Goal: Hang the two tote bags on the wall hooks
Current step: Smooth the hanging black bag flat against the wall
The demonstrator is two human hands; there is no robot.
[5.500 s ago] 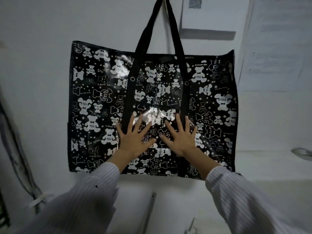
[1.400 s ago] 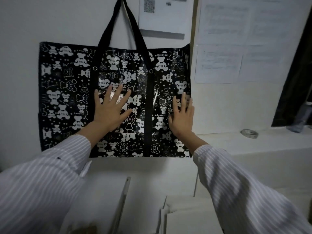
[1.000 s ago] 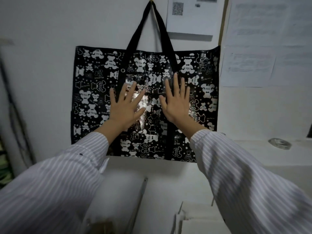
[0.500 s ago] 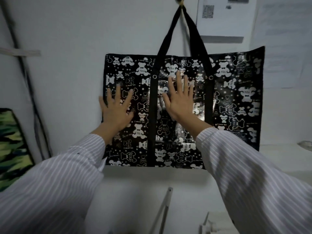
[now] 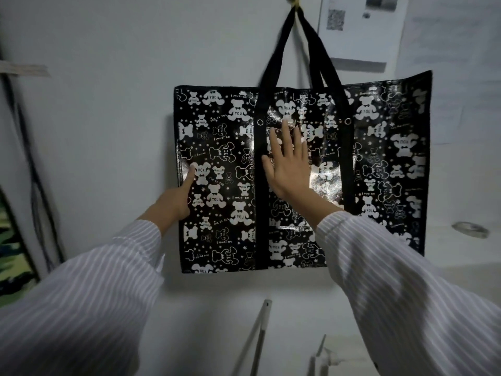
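Observation:
A glossy black tote bag [image 5: 379, 164] printed with white bears hangs flat against the white wall. Its two black handles run up to a small hook [image 5: 294, 1] at the top edge of the view. My right hand [image 5: 288, 161] lies flat and open on the bag's middle, fingers spread. My left hand [image 5: 177, 198] is at the bag's left edge, thumb on the front; its fingers are hidden, so its grip is unclear. Only this one tote bag is in view.
Papers [image 5: 360, 25] are stuck to the wall right of the hook. A roll of tape [image 5: 470, 229] lies on a white ledge at the right. Dark cables [image 5: 35, 169] and a camouflage-patterned object [image 5: 12, 248] are at the left. White boxes [image 5: 322, 356] sit below.
My left hand has slid from the bag's front to its left edge and its fingers have gone out of sight. The right hand stays flat on the middle. The view has shifted left.

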